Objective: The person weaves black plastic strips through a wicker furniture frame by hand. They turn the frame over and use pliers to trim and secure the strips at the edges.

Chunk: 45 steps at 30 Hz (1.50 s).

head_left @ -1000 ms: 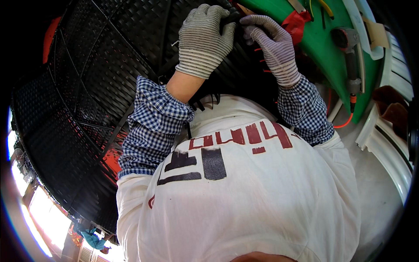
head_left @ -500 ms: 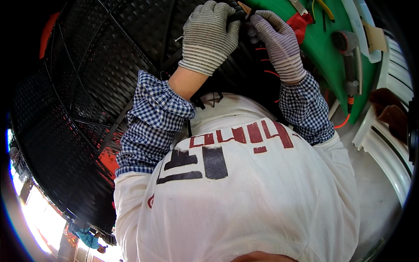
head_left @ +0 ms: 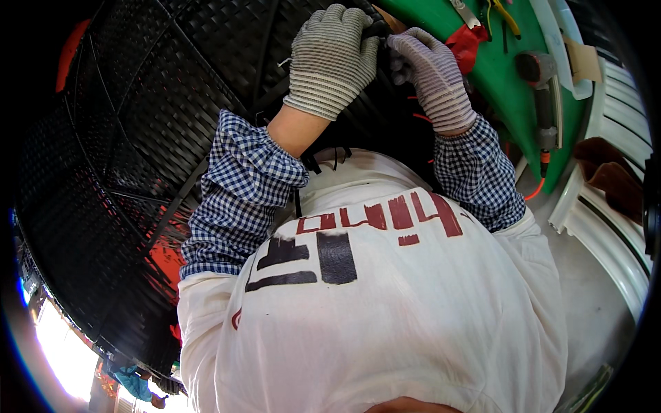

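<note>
A large panel of black woven wicker strips (head_left: 155,103) spreads out on the left and under my hands. My left hand (head_left: 332,60), in a grey striped glove, is closed over a dark edge or strip of the weave, its thumb and fingertips bent around it. Just to the right, my right hand (head_left: 435,79) wears a similar glove; its fingers are pinched together close to the left fingertips. What lies between them is too dark to make out. A tan piece (head_left: 391,19) shows just beyond the right fingers, partly hidden.
A green surface (head_left: 499,86) at the right bears a power tool (head_left: 540,89) with an orange hose, a red cloth (head_left: 467,47) and yellow-handled pliers (head_left: 508,19). A brown leather-like item (head_left: 609,172) lies on white ribbed panels (head_left: 606,230). A person in blue (head_left: 132,380) shows at lower left.
My right hand has shifted slightly down and toward my left hand. The tan piece, which stuck up as a point between the hands, is now mostly covered. My left hand has hardly moved.
</note>
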Tool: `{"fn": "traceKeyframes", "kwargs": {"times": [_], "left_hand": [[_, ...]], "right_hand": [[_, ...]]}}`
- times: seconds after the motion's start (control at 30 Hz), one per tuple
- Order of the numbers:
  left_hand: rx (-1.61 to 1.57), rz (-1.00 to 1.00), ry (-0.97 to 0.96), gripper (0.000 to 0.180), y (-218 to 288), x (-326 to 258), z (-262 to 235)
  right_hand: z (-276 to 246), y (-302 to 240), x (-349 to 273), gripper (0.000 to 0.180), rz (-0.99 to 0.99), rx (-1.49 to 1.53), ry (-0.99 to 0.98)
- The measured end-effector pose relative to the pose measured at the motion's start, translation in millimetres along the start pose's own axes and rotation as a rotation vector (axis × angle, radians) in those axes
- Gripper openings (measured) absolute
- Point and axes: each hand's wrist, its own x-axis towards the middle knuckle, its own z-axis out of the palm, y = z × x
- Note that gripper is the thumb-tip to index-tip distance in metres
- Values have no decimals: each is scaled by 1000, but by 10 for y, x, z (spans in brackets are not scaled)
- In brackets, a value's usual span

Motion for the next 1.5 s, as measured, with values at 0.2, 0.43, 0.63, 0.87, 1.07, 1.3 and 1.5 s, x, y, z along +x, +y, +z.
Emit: {"fn": "traceKeyframes", "kwargs": {"times": [0.2, 0.43, 0.63, 0.87, 1.07, 1.3, 1.5], "left_hand": [[-16, 3, -2, 23, -47, -29, -39], [-20, -3, -10, 22, -124, -110, -110], [-25, -12, -43, 23, -189, -168, -168], [-46, -12, -19, 24, -246, -210, -210], [-51, -24, -17, 23, -265, -228, -238], [-42, -22, 1, 23, -309, -224, -228], [-29, -27, -15, 23, -310, -224, -207]], "right_hand": [[97, -37, 19, 21, 59, 52, 2], [203, -69, 54, 22, 172, 123, -20], [241, -78, 102, 23, 225, 71, -41], [168, -154, 191, 28, 192, -129, -123], [132, -131, 191, 28, 154, -150, -179], [152, -209, 280, 34, 114, -397, -207], [273, -110, 126, 35, 11, -396, -35]]}}
